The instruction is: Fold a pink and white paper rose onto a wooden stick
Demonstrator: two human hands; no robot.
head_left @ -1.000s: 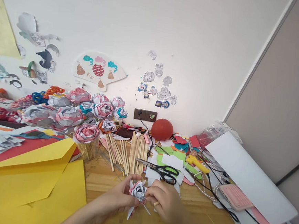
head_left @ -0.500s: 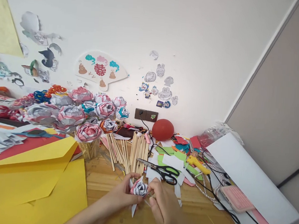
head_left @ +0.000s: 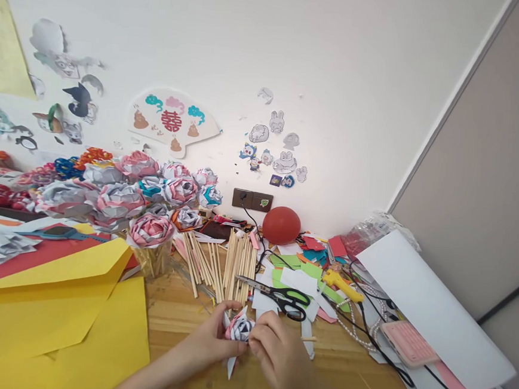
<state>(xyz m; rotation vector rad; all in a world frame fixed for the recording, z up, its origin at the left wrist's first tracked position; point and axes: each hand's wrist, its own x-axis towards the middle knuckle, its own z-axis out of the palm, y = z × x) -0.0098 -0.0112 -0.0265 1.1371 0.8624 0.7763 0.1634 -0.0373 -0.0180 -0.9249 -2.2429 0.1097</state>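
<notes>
A small paper flower [head_left: 240, 327], white with pink and dark-edged petals, is held low over the table in front of me. My left hand [head_left: 216, 338] grips it from the left, thumb below and fingers behind. A pointed white paper petal [head_left: 231, 367] hangs beneath it. At the flower's right edge, my right hand [head_left: 279, 353] is closed in a pinch. The end of a thin wooden stick [head_left: 308, 339] juts out past that hand on the right; its other end is hidden by the fingers.
Wooden sticks [head_left: 239, 265] lie behind the hands, with scissors [head_left: 281, 297] across them and paper scraps. A yellow glue gun [head_left: 342, 284] and cables lie right. Finished paper flowers [head_left: 151, 230] stand left, above yellow paper [head_left: 109, 326]. A red balloon [head_left: 281, 225] rests by the wall.
My right hand has turned and its fingers have closed in at the flower's right edge. The stick end now shows to the right of that hand. My left hand keeps its grip.
</notes>
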